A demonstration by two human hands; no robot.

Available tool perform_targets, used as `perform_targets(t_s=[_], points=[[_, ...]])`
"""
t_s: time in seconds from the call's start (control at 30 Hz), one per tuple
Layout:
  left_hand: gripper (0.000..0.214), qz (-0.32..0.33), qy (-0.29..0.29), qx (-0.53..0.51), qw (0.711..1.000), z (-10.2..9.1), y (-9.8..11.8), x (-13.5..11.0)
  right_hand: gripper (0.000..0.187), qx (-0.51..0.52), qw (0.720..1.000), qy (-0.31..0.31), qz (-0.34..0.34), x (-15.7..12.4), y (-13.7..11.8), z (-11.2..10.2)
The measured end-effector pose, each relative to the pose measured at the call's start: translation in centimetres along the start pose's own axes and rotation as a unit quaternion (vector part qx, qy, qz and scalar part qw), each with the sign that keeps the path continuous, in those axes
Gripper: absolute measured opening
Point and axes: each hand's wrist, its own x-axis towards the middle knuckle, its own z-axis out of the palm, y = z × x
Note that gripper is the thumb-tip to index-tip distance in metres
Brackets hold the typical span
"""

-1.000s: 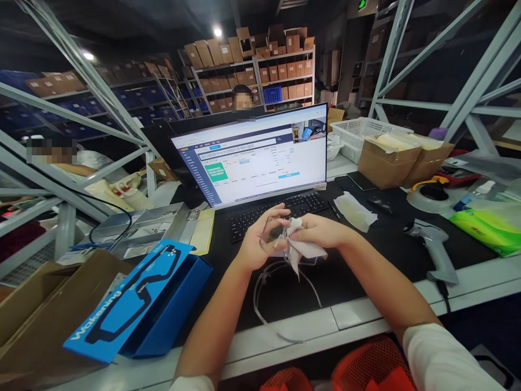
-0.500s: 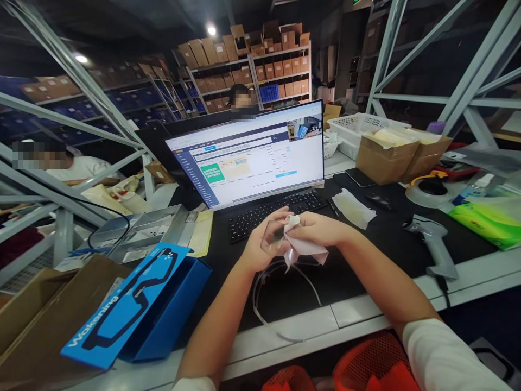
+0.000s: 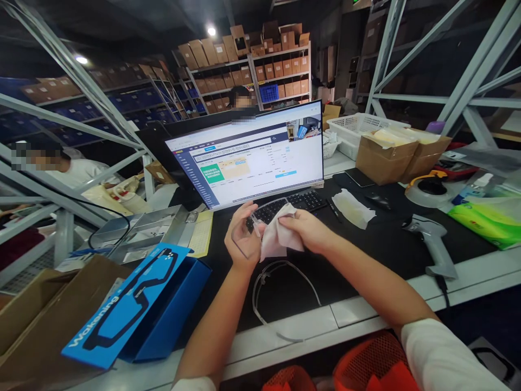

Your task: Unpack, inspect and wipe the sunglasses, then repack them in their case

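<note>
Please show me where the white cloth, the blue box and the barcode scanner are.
white cloth point(image 3: 277, 239), head view, middle of the fabric.
blue box point(image 3: 126, 304), head view, middle of the printed lid.
barcode scanner point(image 3: 435, 247), head view, on its handle.

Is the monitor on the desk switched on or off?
On: the monitor shows a bright white page with text lines and a green panel at its left.

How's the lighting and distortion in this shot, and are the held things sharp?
Head view: dim hall, the lit white computer monitor brightest; round ceiling lamp flares; wide lens bows the grey steel beams; the clear plastic glasses in the left hand barely show against the black desk mat; the white wiping cloth in the right hand is sharp.
</note>
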Motion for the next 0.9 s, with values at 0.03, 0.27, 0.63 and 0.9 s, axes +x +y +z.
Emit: perform_targets(t_s=[0.03,0.27,0.63,0.9], points=[[0.034,0.019,0.019,0.014,1.0,0.3,0.0,-0.3,0.038,0.042,0.999,0.007,-0.011,0.2,0.8,0.8],[0.028,0.093,0.037,0.119,0.988,1.9,0.6,-1.7,0.042,0.159,0.984,0.072,-0.046,-0.2,3.7,4.2],[0.028,0.107,0.049,0.147,0.982,1.4,1.6,-1.3,0.051,-0.064,0.925,0.311,-0.21,1.1,0.0,-1.7],[0.037,0.029,-0.038,0.206,0.977,-0.4,1.2,0.9,0.032,-0.017,0.933,0.275,-0.23,0.5,-3.8,-5.4]])
